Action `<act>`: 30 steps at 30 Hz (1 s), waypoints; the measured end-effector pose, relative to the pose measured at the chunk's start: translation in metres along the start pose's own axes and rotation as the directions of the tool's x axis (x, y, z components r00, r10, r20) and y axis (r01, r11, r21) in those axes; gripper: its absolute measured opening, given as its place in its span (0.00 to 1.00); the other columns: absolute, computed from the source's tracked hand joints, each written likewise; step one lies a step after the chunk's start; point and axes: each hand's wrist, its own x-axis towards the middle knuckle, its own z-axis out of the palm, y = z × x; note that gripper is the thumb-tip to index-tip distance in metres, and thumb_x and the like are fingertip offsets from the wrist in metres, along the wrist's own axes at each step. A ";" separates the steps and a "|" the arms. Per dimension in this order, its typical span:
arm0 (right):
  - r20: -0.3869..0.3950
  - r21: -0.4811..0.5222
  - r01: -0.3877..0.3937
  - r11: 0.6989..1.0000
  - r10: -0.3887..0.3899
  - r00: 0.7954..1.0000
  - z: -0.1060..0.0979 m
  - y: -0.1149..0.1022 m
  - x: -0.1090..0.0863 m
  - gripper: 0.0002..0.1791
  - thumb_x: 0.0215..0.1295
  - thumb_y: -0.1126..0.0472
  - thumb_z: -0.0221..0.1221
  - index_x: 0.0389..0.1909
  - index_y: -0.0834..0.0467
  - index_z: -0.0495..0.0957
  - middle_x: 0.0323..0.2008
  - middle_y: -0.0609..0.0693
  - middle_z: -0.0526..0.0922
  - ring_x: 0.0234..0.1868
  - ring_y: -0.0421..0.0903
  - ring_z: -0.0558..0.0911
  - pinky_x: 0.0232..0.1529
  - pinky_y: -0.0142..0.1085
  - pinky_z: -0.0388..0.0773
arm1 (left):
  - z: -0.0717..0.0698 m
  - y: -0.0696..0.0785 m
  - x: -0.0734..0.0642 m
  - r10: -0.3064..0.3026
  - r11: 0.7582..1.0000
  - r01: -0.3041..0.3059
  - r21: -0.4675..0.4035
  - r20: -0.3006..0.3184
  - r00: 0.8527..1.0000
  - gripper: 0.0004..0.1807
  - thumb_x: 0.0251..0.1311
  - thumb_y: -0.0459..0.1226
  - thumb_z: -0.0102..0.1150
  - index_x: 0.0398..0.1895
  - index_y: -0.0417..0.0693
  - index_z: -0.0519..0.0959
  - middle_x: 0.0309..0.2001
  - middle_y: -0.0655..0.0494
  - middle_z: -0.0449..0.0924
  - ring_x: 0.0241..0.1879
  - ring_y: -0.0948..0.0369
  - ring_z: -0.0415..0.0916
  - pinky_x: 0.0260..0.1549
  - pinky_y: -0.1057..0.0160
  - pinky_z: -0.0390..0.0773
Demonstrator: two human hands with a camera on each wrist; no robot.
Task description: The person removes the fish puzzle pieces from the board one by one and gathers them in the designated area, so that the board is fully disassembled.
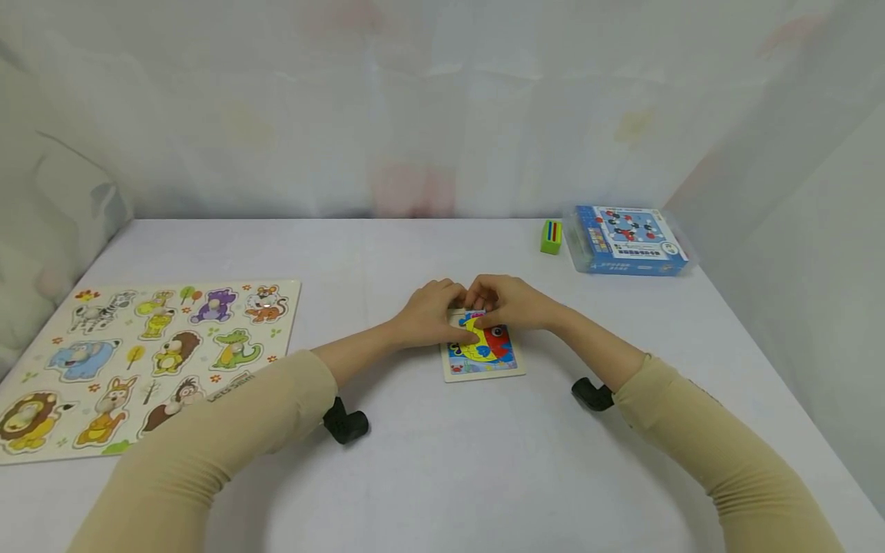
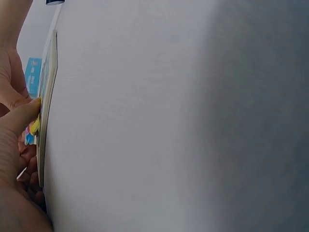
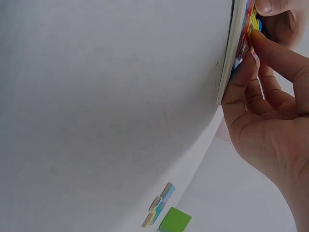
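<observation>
A small fish jigsaw puzzle (image 1: pixel 508 365) in a pale wooden frame lies between the two hands in the head view. Its picture is yellow, red and blue. My left hand (image 1: pixel 432 315) holds it from the left, thumb over the yellow part and fingers curled at the far edge. From the right, my right hand (image 1: pixel 515 302) reaches in with bent fingers and pinches a yellow puzzle piece (image 3: pixel 254 21). Both thumbs meet close together over that piece. Several right fingers curl behind the frame's far edge. The pinched piece is partly hidden by the hands.
At the left lies a large animal peg puzzle (image 1: pixel 159 326), partly under the left sleeve. A green striped block (image 1: pixel 551 236) and a blue box (image 1: pixel 629 240) stand at the back right. Small flat coloured pieces (image 3: pixel 158 205) show near the green block in the right wrist view.
</observation>
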 end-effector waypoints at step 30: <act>0.018 0.130 -0.046 0.990 0.044 0.999 -0.009 0.005 0.001 0.10 0.68 0.56 0.60 0.45 0.56 0.80 0.39 0.49 0.81 0.41 0.47 0.76 0.43 0.34 0.75 | 0.000 -0.001 0.000 0.016 1.000 -0.016 0.017 -0.008 1.000 0.26 0.50 0.54 0.70 0.46 0.49 0.76 0.47 0.54 0.76 0.49 0.56 0.68 0.47 0.59 0.64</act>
